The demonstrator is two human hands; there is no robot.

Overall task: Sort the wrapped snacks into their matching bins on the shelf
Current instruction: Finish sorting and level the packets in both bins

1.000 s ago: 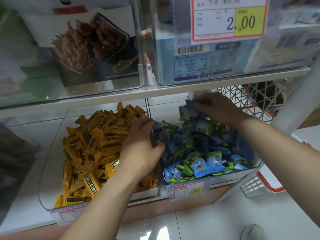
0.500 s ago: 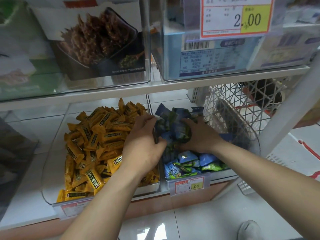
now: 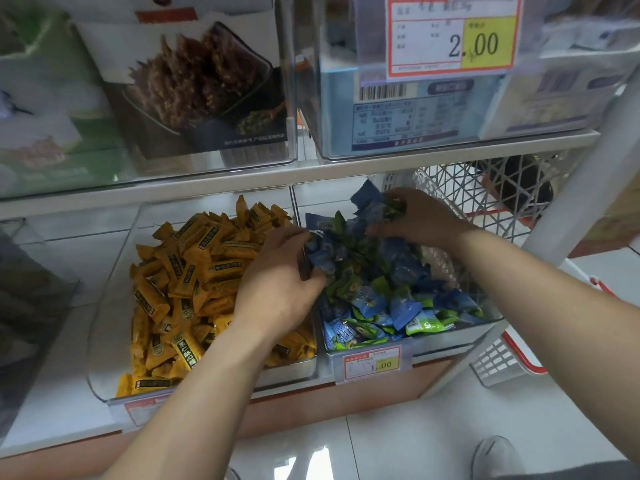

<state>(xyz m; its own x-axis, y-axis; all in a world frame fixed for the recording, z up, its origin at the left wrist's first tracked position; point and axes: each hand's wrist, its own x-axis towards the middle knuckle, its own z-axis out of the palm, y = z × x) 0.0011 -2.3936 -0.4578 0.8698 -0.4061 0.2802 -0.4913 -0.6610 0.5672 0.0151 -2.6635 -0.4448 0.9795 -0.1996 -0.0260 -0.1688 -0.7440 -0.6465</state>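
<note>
This is a shop, in its snack aisle. A white metal shelf (image 3: pixel 207 190) carries clear plastic bins (image 3: pixel 110 306) heaped with loose yellow wrapped snacks (image 3: pixel 194 271) and blue and green wrapped snacks (image 3: pixel 381 299), with a red-bordered price tag reading 2.00 (image 3: pixel 450 36) and a smaller price tag reading 1.00 (image 3: pixel 372 362) fixed to the bin fronts. A pale blue barcoded carton (image 3: pixel 398 116) fills an upper bin, and a white plastic lattice shopping basket with a red handle (image 3: pixel 495 362) stands beside the shelf.

up top: we see a 2.00 tag (image 3: pixel 450 36) fronting a blue box (image 3: pixel 398 116)
right: white basket (image 3: pixel 446 181), red trim
floor: our shoe (image 3: pixel 495 455) on tiles (image 3: pixel 398 445)
</note>
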